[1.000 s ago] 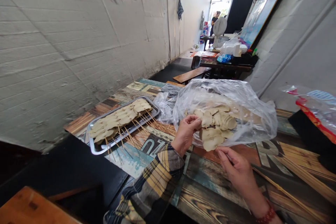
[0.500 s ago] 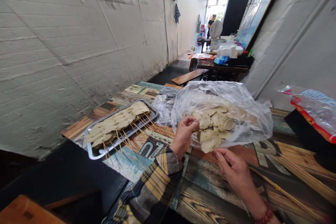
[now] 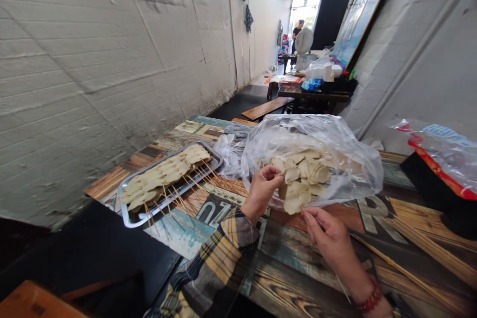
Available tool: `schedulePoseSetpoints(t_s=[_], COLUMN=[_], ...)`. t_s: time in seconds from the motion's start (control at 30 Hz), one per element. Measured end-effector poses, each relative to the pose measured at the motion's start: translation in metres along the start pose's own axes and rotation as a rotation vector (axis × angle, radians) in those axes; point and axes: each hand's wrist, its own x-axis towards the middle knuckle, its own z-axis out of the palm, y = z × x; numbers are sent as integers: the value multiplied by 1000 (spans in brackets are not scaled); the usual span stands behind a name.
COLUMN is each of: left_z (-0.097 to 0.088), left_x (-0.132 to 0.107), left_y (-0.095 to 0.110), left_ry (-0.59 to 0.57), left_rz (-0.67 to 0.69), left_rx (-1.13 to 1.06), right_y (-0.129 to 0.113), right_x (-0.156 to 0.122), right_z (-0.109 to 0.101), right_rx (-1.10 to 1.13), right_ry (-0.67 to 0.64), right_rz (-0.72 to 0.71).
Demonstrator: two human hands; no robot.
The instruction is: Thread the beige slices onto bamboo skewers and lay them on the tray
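My right hand (image 3: 328,233) pinches a thin bamboo skewer (image 3: 343,288), its tip end running into flat, round beige slices (image 3: 296,201). My left hand (image 3: 261,190) is closed by the far side of these slices, thumb and fingertips pinching the edge of a beige slice (image 3: 291,175). Both hands work at the mouth of a clear plastic bag (image 3: 359,179), where a loose pile of similar slices (image 3: 316,171) lies. To the left, a metal tray (image 3: 128,216) holds rows of skewered slices (image 3: 164,171), sticks pointing toward me.
Bare skewers (image 3: 432,253) lie on the patterned wooden table (image 3: 290,268) at right. A black box (image 3: 421,184) with red and clear packaging stands at the right edge. Crumpled plastic (image 3: 229,156) sits beyond the tray. A person (image 3: 297,35) stands far back.
Both hands stay pinched in nearly the same places. The slices on the skewer have shifted slightly, and the whole view has moved a little.
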Motion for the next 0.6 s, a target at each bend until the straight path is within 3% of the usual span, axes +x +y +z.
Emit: schedulePoseSetpoints(t_s=[0.3, 0.6], left_z=[-2, -4], left_x=[-2, 0], left_y=[-1, -1], left_ry=[-99, -114], left_rz=[-214, -212], left_rx=[-159, -163], right_y=[3, 0], right_x=[2, 1], right_z=[-1, -2], right_rx=[188, 169], right_ry=[-9, -32], right_rz=[105, 90])
